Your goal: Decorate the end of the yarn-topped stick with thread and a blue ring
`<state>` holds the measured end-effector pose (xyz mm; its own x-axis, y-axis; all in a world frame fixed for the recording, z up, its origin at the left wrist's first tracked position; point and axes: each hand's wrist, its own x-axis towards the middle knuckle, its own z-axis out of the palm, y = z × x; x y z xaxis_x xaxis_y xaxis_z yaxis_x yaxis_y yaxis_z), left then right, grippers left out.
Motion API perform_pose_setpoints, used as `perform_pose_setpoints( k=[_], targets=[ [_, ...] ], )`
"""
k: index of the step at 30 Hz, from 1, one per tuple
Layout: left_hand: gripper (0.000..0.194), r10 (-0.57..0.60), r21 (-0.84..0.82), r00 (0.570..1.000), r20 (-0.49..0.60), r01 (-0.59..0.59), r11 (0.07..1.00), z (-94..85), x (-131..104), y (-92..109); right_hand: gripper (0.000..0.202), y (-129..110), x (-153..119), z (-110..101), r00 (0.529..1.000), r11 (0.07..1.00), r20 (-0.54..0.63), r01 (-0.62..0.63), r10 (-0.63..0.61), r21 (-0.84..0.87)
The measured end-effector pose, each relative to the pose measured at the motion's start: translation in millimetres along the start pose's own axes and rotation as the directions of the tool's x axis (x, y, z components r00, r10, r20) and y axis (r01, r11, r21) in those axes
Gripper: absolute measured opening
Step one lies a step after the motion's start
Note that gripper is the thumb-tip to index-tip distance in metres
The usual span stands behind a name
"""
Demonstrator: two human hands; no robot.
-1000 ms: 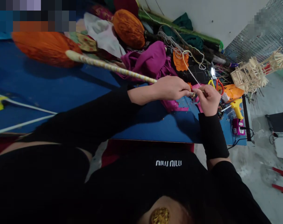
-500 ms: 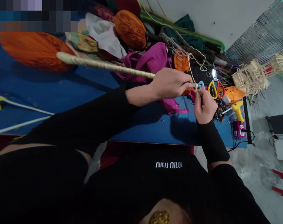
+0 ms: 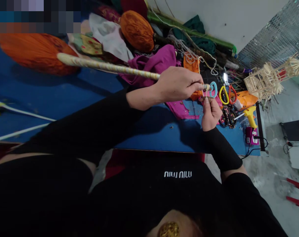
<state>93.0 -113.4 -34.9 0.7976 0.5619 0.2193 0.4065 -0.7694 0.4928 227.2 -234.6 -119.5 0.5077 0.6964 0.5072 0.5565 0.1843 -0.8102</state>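
Wrapped stick [image 3: 114, 67] runs through the left grip [image 3: 175, 84]; end protrudes.

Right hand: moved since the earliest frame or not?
Yes. The right hand has shifted left in the view, away from the yellow glue gun; the gap between them is wider now.

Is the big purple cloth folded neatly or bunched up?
Bunched up: the purple cloth lies in a rumpled heap, with loose, uneven folds.
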Motion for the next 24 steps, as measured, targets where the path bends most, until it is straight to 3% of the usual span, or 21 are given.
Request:
perform_pose_setpoints(
  k=[3,6,14,21,24],
  targets=[
    [0.044,-0.013,-0.038,0.999,0.032,0.014,0.999,-5.2,0.2,1.7,0.048,5.8,0.2,4.6,0.983,0.963,0.065,-0.179,0.169,0.2],
    [0.044,-0.028,-0.042,0.998,0.061,0.03,0.999,-6.8,0.7,3.0,0.052,11.0,3.5,6.6,0.957,0.903,0.134,-0.286,0.256,0.321],
    [0.043,0.046,-0.06,0.993,0.112,-0.039,0.997,-4.8,3.6,-4.4,0.055,27.0,16.2,3.9,0.891,0.834,0.303,-0.433,0.339,0.341],
    [0.043,0.153,-0.092,0.97,0.191,-0.137,0.986,-5.0,6.0,-11.0,0.036,33.4,34.8,-6.0,0.731,0.63,0.526,-0.664,0.435,0.402],
    [0.04,0.179,-0.101,0.95,0.256,-0.158,0.982,2.5,6.4,-9.4,0.039,34.5,42.7,-11.0,0.671,0.55,0.58,-0.729,0.462,0.407]
  ],
)
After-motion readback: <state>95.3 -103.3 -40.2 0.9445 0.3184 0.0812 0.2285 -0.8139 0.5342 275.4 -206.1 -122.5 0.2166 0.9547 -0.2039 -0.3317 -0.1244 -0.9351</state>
